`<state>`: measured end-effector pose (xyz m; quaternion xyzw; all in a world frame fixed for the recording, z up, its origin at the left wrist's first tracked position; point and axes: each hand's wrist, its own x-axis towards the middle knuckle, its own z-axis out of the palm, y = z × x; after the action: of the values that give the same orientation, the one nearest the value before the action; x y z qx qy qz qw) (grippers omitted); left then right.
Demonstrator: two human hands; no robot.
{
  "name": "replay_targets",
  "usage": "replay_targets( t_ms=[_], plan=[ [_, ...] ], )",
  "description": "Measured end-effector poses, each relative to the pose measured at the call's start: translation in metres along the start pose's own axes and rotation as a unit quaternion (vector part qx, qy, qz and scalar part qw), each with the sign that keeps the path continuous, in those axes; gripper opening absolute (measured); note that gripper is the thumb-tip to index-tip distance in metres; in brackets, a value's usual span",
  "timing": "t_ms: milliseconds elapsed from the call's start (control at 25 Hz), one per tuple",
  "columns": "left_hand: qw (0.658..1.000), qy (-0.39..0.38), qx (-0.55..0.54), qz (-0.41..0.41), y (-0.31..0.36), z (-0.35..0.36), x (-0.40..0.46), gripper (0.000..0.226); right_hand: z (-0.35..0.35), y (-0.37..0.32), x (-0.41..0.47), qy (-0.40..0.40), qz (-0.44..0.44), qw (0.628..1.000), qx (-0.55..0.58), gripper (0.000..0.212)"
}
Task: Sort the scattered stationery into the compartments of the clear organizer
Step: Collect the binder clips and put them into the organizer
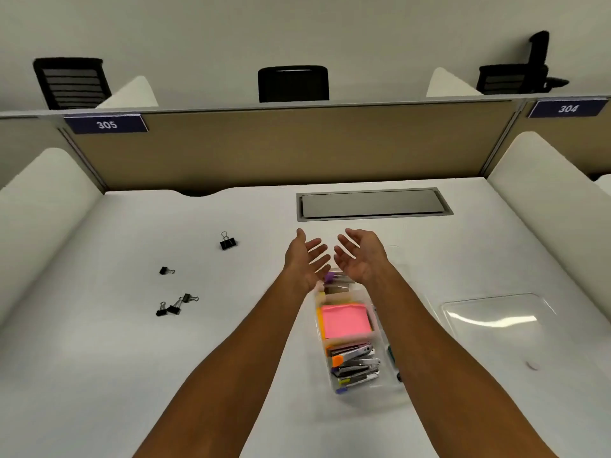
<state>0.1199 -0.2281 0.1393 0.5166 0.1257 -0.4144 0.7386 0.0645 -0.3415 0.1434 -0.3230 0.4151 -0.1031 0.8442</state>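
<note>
Your left hand (305, 259) and right hand (360, 256), fingers spread and empty, above the clear organizer (355, 338); binder clips (175, 305) lie left on the tabletop (99, 358).

You have one view only, from the camera on your head. It looks forward and steeply down over the desk (132, 358), wide-angled, so edges bow. Your forearms reach in from the bottom edge, close to the lens. The partition (281, 150) and chairs (293, 83) beyond sit far off at the top.
</note>
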Motion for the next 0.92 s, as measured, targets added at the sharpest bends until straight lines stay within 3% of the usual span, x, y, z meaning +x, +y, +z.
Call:
replay_targets(
  t_ms=[520, 760, 920],
  plan=[
    [0.976, 0.155, -0.113, 0.101, 0.043, -0.222, -0.028, 0.049, 0.142, 0.102, 0.008, -0.087, 0.049, 0.984, -0.147, 0.025],
    [0.949, 0.243, 0.024, 0.2, 0.052, -0.296, -0.026, 0.019, 0.183, 0.136, 0.033, -0.084, 0.06, 0.971, -0.217, 0.024],
    [0.884, 0.292, 0.22, 0.291, 0.041, -0.327, -0.015, 0.025, 0.201, 0.151, 0.05, -0.069, 0.05, 0.958, -0.274, 0.016]
  ],
)
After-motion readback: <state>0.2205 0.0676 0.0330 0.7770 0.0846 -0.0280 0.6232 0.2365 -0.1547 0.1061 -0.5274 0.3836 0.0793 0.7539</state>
